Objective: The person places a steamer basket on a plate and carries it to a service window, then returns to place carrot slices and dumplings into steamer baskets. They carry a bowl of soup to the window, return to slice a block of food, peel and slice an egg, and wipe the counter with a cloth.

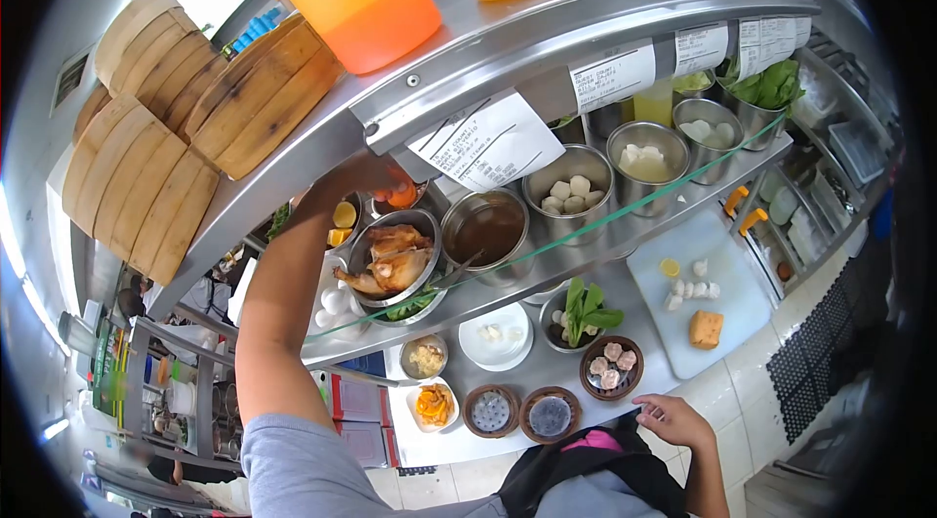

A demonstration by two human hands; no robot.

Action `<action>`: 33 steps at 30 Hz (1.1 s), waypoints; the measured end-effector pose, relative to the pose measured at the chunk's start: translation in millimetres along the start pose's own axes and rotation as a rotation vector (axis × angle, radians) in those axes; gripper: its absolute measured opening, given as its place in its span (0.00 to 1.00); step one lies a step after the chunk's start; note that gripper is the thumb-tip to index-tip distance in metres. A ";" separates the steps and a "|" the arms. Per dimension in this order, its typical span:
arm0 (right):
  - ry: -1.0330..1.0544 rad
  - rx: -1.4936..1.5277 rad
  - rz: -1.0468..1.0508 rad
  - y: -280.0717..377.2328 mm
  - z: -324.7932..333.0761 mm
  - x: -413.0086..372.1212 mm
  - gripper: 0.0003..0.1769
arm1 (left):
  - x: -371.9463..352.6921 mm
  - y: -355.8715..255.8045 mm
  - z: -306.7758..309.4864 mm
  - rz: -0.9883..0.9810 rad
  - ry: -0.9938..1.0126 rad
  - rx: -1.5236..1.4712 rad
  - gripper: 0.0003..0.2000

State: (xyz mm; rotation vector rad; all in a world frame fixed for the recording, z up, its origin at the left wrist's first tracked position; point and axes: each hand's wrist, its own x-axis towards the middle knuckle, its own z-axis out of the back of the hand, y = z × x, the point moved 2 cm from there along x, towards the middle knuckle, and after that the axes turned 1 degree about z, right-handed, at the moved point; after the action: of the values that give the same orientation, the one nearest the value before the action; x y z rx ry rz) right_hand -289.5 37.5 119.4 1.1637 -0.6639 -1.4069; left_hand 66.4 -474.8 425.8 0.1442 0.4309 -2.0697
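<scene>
My left arm stretches up to the upper ledge, where my left hand point(376, 178) reaches into a metal bowl behind the roast chicken point(395, 259). Its fingers are bent down on something orange point(402, 197), partly hidden by the shelf and a paper receipt. Low on the right, my right hand point(675, 420) hovers at the counter's front edge, fingers loosely apart with nothing in them. Nearest to it is a small round steamer basket point(612, 393) with several pinkish dumplings point(612, 367). Two more small steamers point(491, 411) stand to its left, with no dumplings visible in them.
Metal pots of brown sauce point(483, 225) and white balls point(569, 194) line the ledge behind a glass edge. A white cutting board point(708, 289) holds garlic and a tan block. Bamboo steamers point(146, 176) and orange containers point(351, 10) stand on the top shelf.
</scene>
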 end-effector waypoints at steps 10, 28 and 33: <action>0.075 0.071 0.051 15.2 -9.6 26.1 0.22 | -51.9 10.9 4.4 -0.087 -0.365 -0.627 0.12; 0.797 1.412 -0.503 81.5 -242.4 151.2 0.28 | -295.7 -36.0 -448.9 0.118 -0.377 -0.937 0.10; 0.565 1.334 -0.568 8.6 -267.1 174.7 0.25 | -262.9 16.6 -517.9 0.422 -0.200 -1.246 0.10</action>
State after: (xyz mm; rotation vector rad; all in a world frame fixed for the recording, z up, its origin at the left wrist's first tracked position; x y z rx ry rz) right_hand -21.1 -72.0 -14.5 2.8376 -0.8978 -0.8505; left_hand 178.3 -82.3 12.3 -0.6494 1.3314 -1.1054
